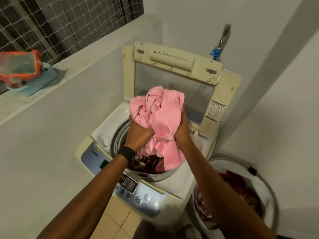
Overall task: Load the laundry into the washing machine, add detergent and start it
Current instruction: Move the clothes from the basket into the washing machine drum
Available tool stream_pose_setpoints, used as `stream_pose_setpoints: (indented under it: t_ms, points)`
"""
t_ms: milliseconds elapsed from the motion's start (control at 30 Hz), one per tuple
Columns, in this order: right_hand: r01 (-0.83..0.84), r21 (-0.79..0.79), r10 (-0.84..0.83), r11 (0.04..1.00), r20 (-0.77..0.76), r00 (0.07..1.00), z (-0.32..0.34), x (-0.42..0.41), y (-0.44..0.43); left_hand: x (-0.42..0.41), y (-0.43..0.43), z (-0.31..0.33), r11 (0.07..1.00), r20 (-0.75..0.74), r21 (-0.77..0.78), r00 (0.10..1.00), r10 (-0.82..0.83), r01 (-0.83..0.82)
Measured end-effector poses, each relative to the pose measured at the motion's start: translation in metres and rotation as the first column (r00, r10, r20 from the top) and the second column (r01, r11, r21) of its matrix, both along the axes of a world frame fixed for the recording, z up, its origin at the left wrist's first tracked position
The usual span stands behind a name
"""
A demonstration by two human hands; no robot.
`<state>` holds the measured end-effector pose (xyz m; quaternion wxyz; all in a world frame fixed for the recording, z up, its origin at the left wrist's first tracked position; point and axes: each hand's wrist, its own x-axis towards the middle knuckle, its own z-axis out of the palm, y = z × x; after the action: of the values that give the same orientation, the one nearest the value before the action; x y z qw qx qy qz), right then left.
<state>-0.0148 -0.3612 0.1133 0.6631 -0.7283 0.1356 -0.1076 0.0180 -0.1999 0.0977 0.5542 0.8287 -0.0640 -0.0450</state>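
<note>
A bunched pink garment (160,114) hangs above the open drum of the white top-loading washing machine (103,128). My left hand (138,133) grips the garment from the left and my right hand (183,130) grips it from the right. A tail of the pink cloth droops to the drum's rim. Dark red patterned laundry (148,163) lies inside the drum. The machine's lid (174,69) stands raised at the back. Its control panel (138,195) with round buttons faces me at the front.
A white laundry basket (269,185) holding dark red clothes stands on the floor right of the machine. On the left ledge sits an orange-trimmed bag (20,66) on a light blue box (39,83). A tap with a blue fitting (219,49) rises behind the lid. Walls close in on both sides.
</note>
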Motion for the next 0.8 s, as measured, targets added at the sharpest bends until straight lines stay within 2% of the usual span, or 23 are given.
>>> stream_pose_setpoints:
  t_ms: [100,200,267,400,467,533,600,633,667,700,733,767,800]
  points:
    - [-0.005,0.128,0.007,0.992,-0.018,1.000,-0.028,0.010,0.015,0.014,0.015,-0.020,0.999,-0.033,-0.005,0.998,-0.050,0.050]
    - [0.012,0.030,-0.010,0.999,-0.064,0.998,-0.061,0.029,0.029,0.049,0.033,-0.057,0.992,-0.135,-0.047,0.983,-0.123,0.117]
    - [0.054,0.036,-0.051,0.998,-0.091,0.995,-0.081,0.038,0.036,0.068,0.042,-0.084,0.982,-0.204,-0.053,0.961,-0.187,0.180]
    - [0.117,0.020,-0.111,0.993,-0.201,0.973,-0.142,0.055,0.055,0.108,0.058,-0.162,0.942,-0.337,0.022,0.890,-0.307,0.334]
    - [0.091,-0.076,-0.109,0.993,-0.278,0.955,-0.182,0.057,0.064,0.126,0.060,-0.201,0.905,-0.396,0.083,0.847,-0.354,0.417]
    - [0.040,-0.263,-0.153,0.964,-0.422,0.894,-0.227,0.055,0.070,0.145,0.061,-0.243,0.820,-0.409,0.291,0.839,-0.359,0.493]
    - [-0.123,-0.528,-0.210,0.840,-0.526,0.824,-0.258,0.052,0.070,0.163,0.060,-0.276,0.735,-0.347,0.497,0.882,-0.318,0.461]
    - [-0.324,-0.583,-0.149,0.745,-0.619,0.771,-0.271,0.051,0.071,0.171,0.057,-0.284,0.750,-0.337,0.511,0.901,-0.273,0.419]
    - [-0.550,-0.520,-0.043,0.654,-0.751,0.658,-0.277,0.051,0.075,0.177,0.052,-0.282,0.778,-0.329,0.500,0.915,-0.234,0.380]
    - [-0.741,-0.358,0.065,0.569,-0.878,0.474,-0.277,0.049,0.079,0.182,0.044,-0.275,0.796,-0.330,0.481,0.917,-0.224,0.368]
    - [-0.844,-0.206,0.136,0.495,-0.941,0.309,-0.285,0.046,0.081,0.185,0.038,-0.270,0.810,-0.339,0.452,0.912,-0.231,0.373]
    - [-0.871,-0.087,0.181,0.484,-0.964,0.196,-0.295,0.041,0.079,0.188,0.032,-0.265,0.793,-0.324,0.471,0.912,-0.252,0.386]
    - [-0.861,-0.006,0.208,0.509,-0.969,0.130,-0.301,0.040,0.077,0.189,0.028,-0.267,0.754,-0.297,0.521,0.914,-0.278,0.399]
